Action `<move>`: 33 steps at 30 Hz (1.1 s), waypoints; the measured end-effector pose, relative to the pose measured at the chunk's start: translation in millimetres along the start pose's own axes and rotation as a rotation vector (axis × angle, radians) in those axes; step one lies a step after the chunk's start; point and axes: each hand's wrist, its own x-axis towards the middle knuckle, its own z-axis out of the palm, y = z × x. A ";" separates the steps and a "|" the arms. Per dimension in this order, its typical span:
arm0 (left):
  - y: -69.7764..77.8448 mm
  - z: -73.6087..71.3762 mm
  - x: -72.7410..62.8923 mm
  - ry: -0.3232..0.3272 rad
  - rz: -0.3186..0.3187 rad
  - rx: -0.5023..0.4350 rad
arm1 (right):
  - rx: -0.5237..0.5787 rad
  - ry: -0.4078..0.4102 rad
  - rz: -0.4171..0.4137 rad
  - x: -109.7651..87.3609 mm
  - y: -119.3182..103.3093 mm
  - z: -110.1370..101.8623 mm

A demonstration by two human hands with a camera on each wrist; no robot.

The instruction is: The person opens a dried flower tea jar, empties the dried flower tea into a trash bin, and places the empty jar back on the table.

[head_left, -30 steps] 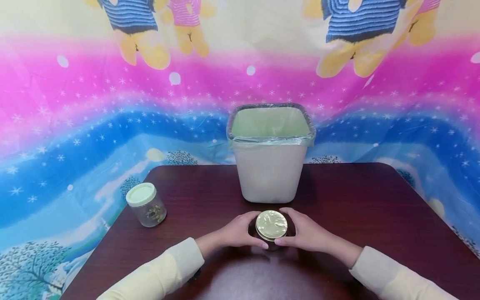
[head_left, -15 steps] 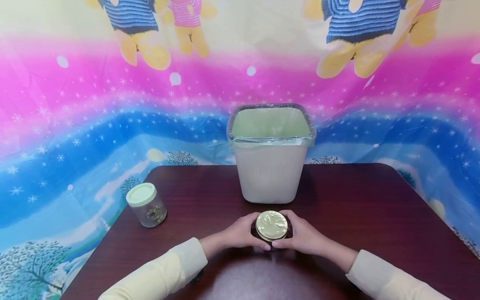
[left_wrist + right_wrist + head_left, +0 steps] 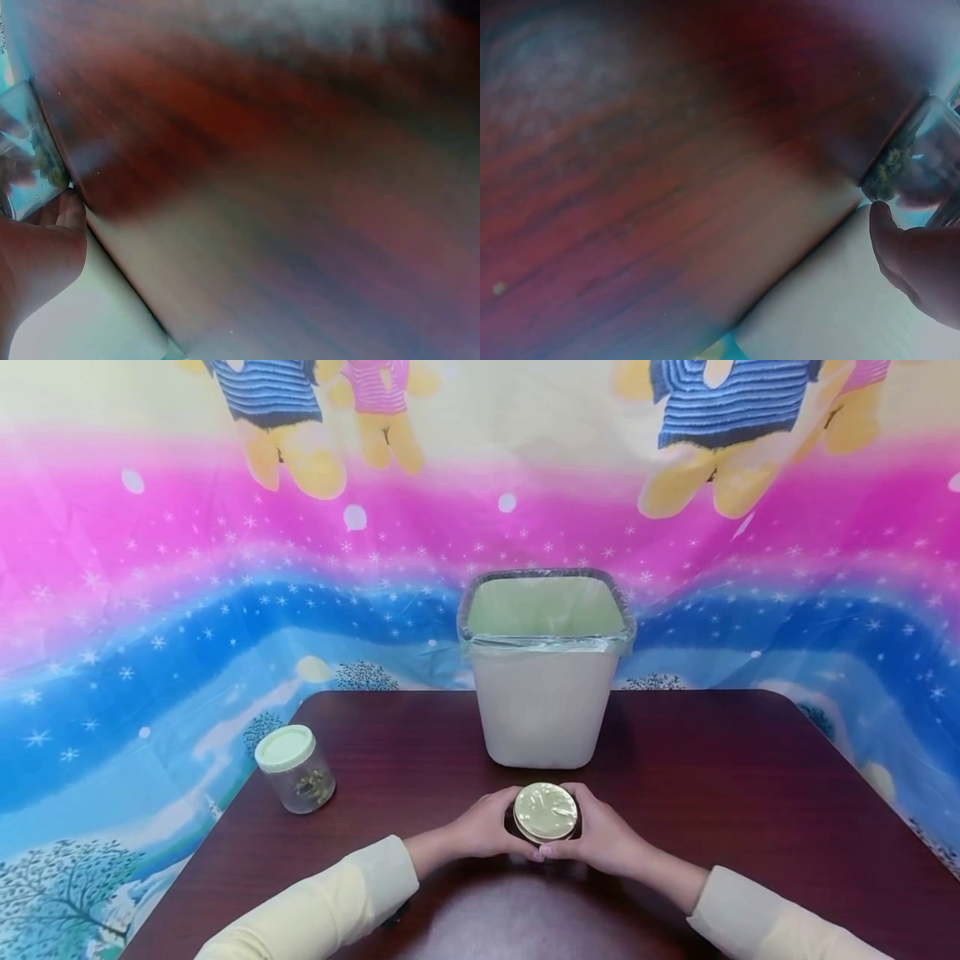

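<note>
A clear jar with a shiny gold lid (image 3: 546,811) stands near the front middle of the table. My left hand (image 3: 486,825) curves round its left side and my right hand (image 3: 611,833) round its right. Both thumbs meet at the jar's front, their tips touching or nearly so. In the left wrist view the jar's clear wall (image 3: 39,154) shows greenish-brown bits low inside, with fingers (image 3: 73,210) against it. The right wrist view shows the same jar (image 3: 911,161) beside a finger (image 3: 883,225). Most of its body is hidden by my hands in the head view.
Behind the hands stands a pale waste bin (image 3: 543,710) lined with a clear bag. A second jar (image 3: 296,768), white-lidded with some brownish pieces inside, sits on the left of the dark red table (image 3: 712,760). A patterned cloth (image 3: 420,527) hangs behind.
My hands have closed in round the gold-lidded jar, the thumbs drawing together at its front. The right forearm has shifted slightly left. The jar stays in place, while the head view has moved a little.
</note>
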 end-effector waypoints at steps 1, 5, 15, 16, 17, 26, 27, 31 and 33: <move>-0.2 0.1 0.0 -0.001 0.005 0.005 | -0.003 0.000 0.002 -0.1 0.1 0.3; -1.9 -0.6 1.0 -0.004 0.013 0.006 | 0.001 0.002 -0.005 -0.3 0.0 0.8; -4.3 -4.4 3.8 -0.019 -0.003 -0.020 | 0.002 0.009 -0.003 1.2 2.8 1.1; -4.4 -4.7 3.8 -0.019 -0.003 -0.019 | 0.001 0.007 -0.006 1.6 3.3 1.1; -4.3 -4.9 3.9 -0.020 -0.003 -0.018 | 0.001 0.005 -0.006 2.0 3.8 1.0; -3.0 -5.5 6.1 -0.028 -0.038 -0.027 | 0.002 -0.019 -0.042 4.3 6.2 -2.3; -2.9 -5.5 6.3 -0.026 -0.039 -0.025 | 0.004 -0.021 -0.047 4.3 6.4 -2.8; -3.4 -5.8 7.0 -0.024 -0.033 -0.016 | 0.017 -0.032 -0.069 4.8 8.2 -4.5; -3.6 -6.3 6.9 -0.024 -0.026 -0.005 | 0.020 -0.046 -0.088 5.9 10.4 -5.2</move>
